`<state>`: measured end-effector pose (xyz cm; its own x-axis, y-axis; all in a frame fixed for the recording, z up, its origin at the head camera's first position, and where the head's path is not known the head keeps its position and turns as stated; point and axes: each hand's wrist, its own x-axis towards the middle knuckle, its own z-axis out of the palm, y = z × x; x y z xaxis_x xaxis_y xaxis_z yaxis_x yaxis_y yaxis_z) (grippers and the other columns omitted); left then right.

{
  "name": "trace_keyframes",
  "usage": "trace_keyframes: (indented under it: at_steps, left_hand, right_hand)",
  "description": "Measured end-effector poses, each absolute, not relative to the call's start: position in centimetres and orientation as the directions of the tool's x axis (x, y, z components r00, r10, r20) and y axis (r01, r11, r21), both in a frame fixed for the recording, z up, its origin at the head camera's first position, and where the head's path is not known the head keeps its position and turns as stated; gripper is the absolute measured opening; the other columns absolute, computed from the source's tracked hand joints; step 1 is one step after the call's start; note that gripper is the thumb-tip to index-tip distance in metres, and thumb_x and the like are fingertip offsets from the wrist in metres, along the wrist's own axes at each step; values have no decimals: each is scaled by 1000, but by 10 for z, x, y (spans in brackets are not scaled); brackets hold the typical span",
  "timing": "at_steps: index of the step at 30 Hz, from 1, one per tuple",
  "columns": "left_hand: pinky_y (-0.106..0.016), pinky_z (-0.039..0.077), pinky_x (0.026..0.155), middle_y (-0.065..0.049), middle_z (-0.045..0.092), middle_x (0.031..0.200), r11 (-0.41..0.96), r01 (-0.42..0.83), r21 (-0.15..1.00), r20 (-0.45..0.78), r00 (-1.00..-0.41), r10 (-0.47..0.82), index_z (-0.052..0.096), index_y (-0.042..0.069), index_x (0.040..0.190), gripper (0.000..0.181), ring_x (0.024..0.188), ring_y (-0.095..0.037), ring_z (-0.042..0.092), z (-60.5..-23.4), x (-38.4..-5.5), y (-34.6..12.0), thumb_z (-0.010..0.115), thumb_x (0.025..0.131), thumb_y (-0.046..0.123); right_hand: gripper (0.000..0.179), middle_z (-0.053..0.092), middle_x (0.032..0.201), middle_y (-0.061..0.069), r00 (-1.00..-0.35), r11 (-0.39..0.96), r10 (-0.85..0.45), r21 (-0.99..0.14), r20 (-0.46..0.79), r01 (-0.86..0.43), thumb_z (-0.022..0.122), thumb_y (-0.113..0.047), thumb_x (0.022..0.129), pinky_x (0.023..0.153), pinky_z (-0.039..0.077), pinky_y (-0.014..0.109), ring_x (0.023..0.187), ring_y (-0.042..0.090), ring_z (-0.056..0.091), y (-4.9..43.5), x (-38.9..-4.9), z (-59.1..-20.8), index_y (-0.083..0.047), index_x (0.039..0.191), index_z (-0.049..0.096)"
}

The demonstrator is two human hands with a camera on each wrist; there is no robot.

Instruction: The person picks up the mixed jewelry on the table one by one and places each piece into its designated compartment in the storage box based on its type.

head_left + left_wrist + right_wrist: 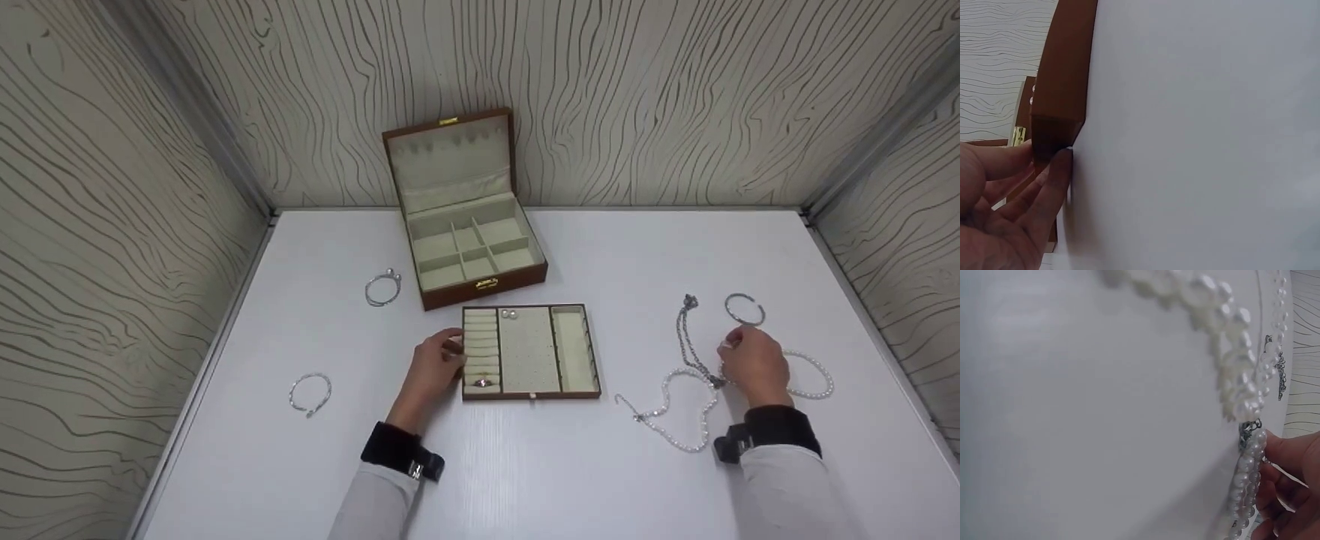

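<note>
A brown jewelry tray [529,358] lies before me, with a ring [482,382] in its left ring rolls and pearl earrings [509,314] on the middle pad. My left hand [433,367] grips the tray's left edge; in the left wrist view, fingers [1060,171] hold its brown corner [1055,132]. At the right, my right hand [756,365] is curled over a pearl bracelet [814,360]. The right wrist view puts the thumb [1283,451] against its pearls [1247,481], which partly hide the fingertips. A pearl necklace [705,431] lies left of this hand.
Behind the tray stands an open brown jewelry box [484,289] with divided compartments. A silver chain [684,341] and a bangle [745,309] lie at the right. Two bracelets, one with round ends [383,289] and one thin [310,394], lie at the left. Walls enclose the white table.
</note>
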<state>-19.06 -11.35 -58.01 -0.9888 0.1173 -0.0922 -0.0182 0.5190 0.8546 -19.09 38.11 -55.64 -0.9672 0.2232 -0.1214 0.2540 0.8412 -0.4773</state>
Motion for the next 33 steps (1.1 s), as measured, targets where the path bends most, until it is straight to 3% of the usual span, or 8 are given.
trace_keyframes:
  at_steps: [8,13,18,22,33]
  left_hand:
    - [-31,53,67,-10,66,101,494,-23,869,-95,-988,122,58,3,132,43,83,-19,63,-579,-190,-113,66,89,-2]
    - [-31,54,66,-10,66,101,491,-40,870,-112,-987,119,57,3,132,43,82,-18,64,-580,-192,-113,66,90,-2]
    - [-31,54,66,-10,66,99,484,-45,874,-114,-987,114,58,3,131,43,81,-18,64,-580,-192,-113,66,89,-3]
    - [-31,54,65,-11,66,100,470,-45,882,-115,-986,121,57,1,131,43,80,-19,64,-579,-191,-112,66,89,-3]
    - [-30,54,65,-11,65,102,476,-85,875,-148,-984,96,56,3,133,44,82,-19,63,-576,-190,-111,65,90,-3]
  right_hand:
    - [11,62,85,20,-975,856,175,-468,-140,221,59,-10,91,61,41,40,76,34,58,385,-191,-555,1,91,60]
    - [12,62,87,19,-982,826,170,-531,-83,188,61,-9,90,63,43,38,77,33,59,377,-193,-549,3,93,62]
    - [22,61,96,21,-985,669,160,-726,-71,161,63,-6,93,64,54,26,73,19,67,358,-199,-534,10,107,58]
    - [29,58,101,20,-984,480,122,-861,-128,171,61,-4,95,70,56,25,74,10,68,335,-201,-526,14,116,53]
    - [39,60,107,23,-978,247,-45,-951,-203,186,62,-11,97,81,55,30,87,15,70,286,-200,-518,16,123,52]
